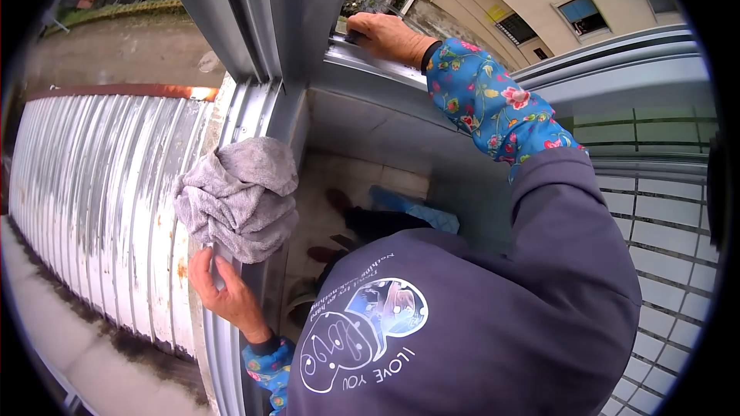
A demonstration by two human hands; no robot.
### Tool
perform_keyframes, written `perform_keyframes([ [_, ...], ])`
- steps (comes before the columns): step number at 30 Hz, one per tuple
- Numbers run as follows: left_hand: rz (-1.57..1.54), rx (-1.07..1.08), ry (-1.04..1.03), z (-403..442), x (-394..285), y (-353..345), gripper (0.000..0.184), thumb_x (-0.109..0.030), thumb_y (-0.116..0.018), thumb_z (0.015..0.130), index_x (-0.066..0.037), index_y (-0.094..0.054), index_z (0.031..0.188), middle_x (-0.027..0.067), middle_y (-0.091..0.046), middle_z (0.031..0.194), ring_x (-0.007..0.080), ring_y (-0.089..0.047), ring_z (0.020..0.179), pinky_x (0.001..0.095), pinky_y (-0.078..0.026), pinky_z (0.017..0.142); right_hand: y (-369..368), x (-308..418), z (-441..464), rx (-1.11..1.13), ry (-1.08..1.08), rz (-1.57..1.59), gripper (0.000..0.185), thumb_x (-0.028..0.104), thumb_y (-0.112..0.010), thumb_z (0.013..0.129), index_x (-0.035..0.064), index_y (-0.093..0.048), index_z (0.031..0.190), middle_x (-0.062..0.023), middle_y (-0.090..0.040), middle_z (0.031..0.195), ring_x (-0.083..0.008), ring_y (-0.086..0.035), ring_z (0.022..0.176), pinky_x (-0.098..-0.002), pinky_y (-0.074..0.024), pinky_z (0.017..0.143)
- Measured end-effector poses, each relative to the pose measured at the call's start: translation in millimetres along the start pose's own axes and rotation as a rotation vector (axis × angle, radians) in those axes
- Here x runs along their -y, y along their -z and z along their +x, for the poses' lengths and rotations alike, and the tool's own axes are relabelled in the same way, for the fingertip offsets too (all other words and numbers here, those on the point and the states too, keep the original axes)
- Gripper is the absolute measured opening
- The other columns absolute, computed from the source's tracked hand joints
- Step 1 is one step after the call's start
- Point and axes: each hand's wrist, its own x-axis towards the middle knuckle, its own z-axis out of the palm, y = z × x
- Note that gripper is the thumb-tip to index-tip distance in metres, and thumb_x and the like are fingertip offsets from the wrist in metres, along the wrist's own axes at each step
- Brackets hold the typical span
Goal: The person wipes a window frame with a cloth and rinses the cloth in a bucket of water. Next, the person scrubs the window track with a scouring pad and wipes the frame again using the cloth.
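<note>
My left hand (225,296) is at the lower left over the window track, its thumb and fingers apart with nothing visible between them. Just beyond its fingertips, a crumpled grey cloth (239,200) lies in a heap on the metal window sill. Higher up, my right hand (389,37) reaches across to the window frame (370,63). Its fingers are curled around a small dark object (354,36) at the lower rail, mostly hidden by the hand. Both forearms wear blue floral sleeves.
Outside on the left is a corrugated metal roof (100,200). A grey upright frame post (304,23) stands between the window openings. Below me, a blue item (432,214) lies on the floor near my shoes. White wall tiles (663,254) are on the right.
</note>
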Motion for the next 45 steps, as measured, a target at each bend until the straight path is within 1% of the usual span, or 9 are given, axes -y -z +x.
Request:
perform_keyframes([
  [6,-0.014,-0.004,0.017,1.1,-1.6,-1.2,0.017,0.005,-0.058,0.087,0.003,-0.061,0.103,0.0147,-0.060,0.104,0.0291,-0.057,0.101,0.0387,-0.043,0.091,21.6,-14.2,-35.4,0.208,-0.094,-0.073,0.016,0.007,-0.059,0.078,0.0060,-0.056,0.094,-0.0142,-0.061,0.091,-0.0357,-0.060,0.091,-0.0446,-0.0481,0.076],
  [9,0.014,-0.009,0.010,1.2,-4.9,-2.2,0.017,0.005,-0.057,0.087,0.003,-0.061,0.103,0.0145,-0.060,0.105,0.0289,-0.057,0.101,0.0388,-0.043,0.091,-4.0,-0.5,16.8,-0.015,0.080,0.076,0.023,0.004,-0.060,0.077,0.0049,-0.055,0.099,-0.0154,-0.059,0.093,-0.0369,-0.059,0.091,-0.0441,-0.0481,0.079],
  [18,0.002,0.002,0.070,-1.0,1.9,-1.2,0.017,0.003,-0.057,0.088,0.003,-0.062,0.104,0.0139,-0.062,0.102,0.0281,-0.057,0.098,0.0374,-0.044,0.089,16.0,-2.6,-48.4,-0.024,-0.279,0.016,0.018,0.013,-0.062,0.079,0.0090,-0.061,0.097,-0.0132,-0.064,0.093,-0.0354,-0.062,0.092,-0.0439,-0.0495,0.078],
  [21,0.014,0.015,0.051,-0.3,0.3,-4.4,0.017,0.003,-0.057,0.087,0.003,-0.062,0.103,0.0138,-0.061,0.102,0.0284,-0.057,0.096,0.0372,-0.044,0.088,0.4,-10.2,-19.1,-0.009,-0.229,0.082,0.021,0.014,-0.063,0.079,0.0083,-0.061,0.099,-0.0150,-0.065,0.091,-0.0368,-0.062,0.091,-0.0445,-0.0494,0.078],
  [29,0.001,0.032,0.108,-3.7,5.9,-6.0,0.016,0.002,-0.057,0.087,0.003,-0.061,0.103,0.0136,-0.061,0.102,0.0273,-0.057,0.096,0.0364,-0.044,0.088,-1.4,-15.5,14.9,0.035,-0.392,0.261,0.045,0.033,-0.072,0.074,0.0023,-0.062,0.105,-0.0192,-0.066,0.098,-0.0371,-0.062,0.095,-0.0454,-0.0489,0.079],
  [30,0.012,0.036,0.099,-2.3,5.5,-6.6,0.016,0.002,-0.057,0.087,0.003,-0.061,0.102,0.0136,-0.061,0.102,0.0270,-0.057,0.096,0.0365,-0.044,0.088,-11.6,-17.9,21.9,-0.137,-0.224,0.166,0.037,0.032,-0.073,0.075,0.0021,-0.064,0.095,-0.0194,-0.066,0.083,-0.0363,-0.063,0.080,-0.0430,-0.0485,0.071],
  [33,0.064,0.062,0.073,-2.1,-1.2,-5.1,0.016,0.002,-0.057,0.087,0.004,-0.062,0.103,0.0135,-0.061,0.103,0.0264,-0.056,0.097,0.0364,-0.044,0.088,-9.1,-10.0,32.8,0.027,-0.333,0.239,0.027,0.024,-0.069,0.073,-0.0005,-0.063,0.083,-0.0187,-0.062,0.069,-0.0337,-0.062,0.068,-0.0418,-0.0482,0.067],
  [38,-0.028,0.048,0.126,-10.0,12.1,-1.6,0.020,0.003,-0.058,0.087,0.003,-0.062,0.107,0.0138,-0.062,0.104,0.0268,-0.058,0.099,0.0352,-0.045,0.090,26.8,-32.5,-37.4,0.218,-0.451,0.214,0.030,0.020,-0.066,0.071,-0.0060,-0.061,0.086,-0.0231,-0.062,0.076,-0.0360,-0.061,0.077,-0.0446,-0.0474,0.070],
  [45,0.045,0.034,0.034,-4.9,10.4,-1.7,0.019,0.000,-0.057,0.091,0.003,-0.062,0.109,0.0121,-0.062,0.106,0.0220,-0.058,0.099,0.0330,-0.046,0.089,69.2,-25.5,-134.7,0.288,-0.664,-0.196,0.020,0.013,-0.062,0.072,0.0005,-0.064,0.087,-0.0247,-0.063,0.087,-0.0427,-0.060,0.089,-0.0493,-0.0487,0.077],
])
